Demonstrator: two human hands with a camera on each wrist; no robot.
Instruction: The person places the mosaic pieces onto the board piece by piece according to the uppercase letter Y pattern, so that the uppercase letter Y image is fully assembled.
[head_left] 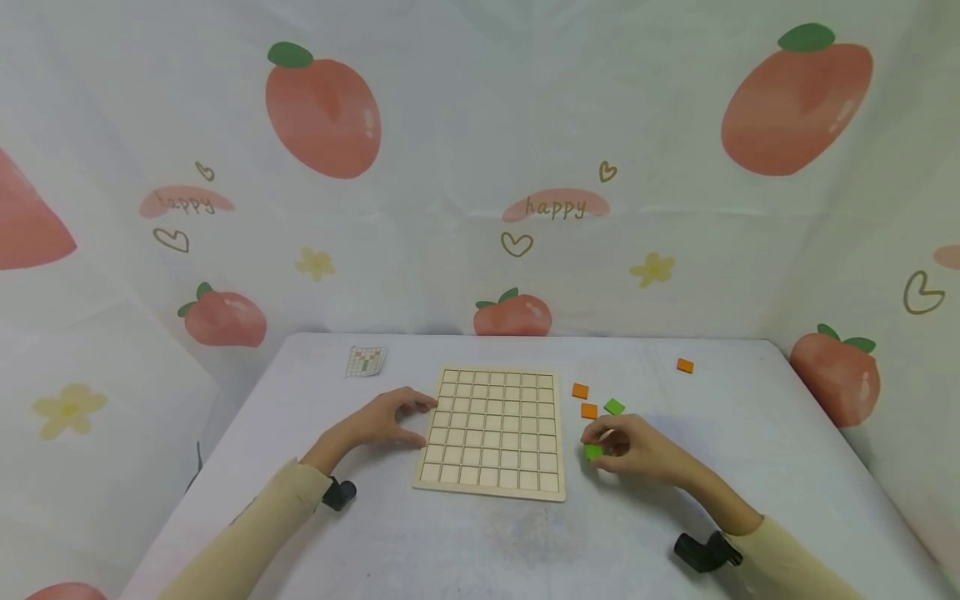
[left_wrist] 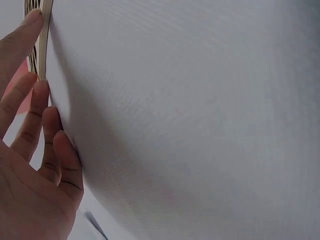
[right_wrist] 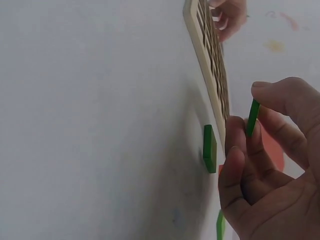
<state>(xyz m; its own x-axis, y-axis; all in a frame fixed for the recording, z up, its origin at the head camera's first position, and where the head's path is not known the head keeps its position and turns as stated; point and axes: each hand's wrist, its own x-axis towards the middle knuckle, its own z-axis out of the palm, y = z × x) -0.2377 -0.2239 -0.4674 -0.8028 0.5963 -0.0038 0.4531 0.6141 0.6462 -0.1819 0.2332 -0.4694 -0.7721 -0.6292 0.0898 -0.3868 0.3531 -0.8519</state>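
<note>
A square wooden grid board (head_left: 487, 496) lies flat on the table, its squares bare. At its left edge is my left hand (head_left: 386, 419), thumb and fingers spread apart; their tips touch the board's rim (left_wrist: 43, 50) in the left wrist view. Right of the board, my right hand (head_left: 637, 450) pinches a small green tile (right_wrist: 253, 117) between thumb and fingers. Beneath that hand, other green tiles (right_wrist: 209, 149) show in the right wrist view. One green tile (head_left: 614, 406) lies just beyond the right hand, beside two orange tiles (head_left: 589, 411).
Farther back on the right sits another orange tile (head_left: 685, 366). A small printed card (head_left: 366, 362) with a coloured grid pattern lies at the back left of the white table (head_left: 450, 550). Behind the table hangs a white cloth (head_left: 450, 167) with peach prints.
</note>
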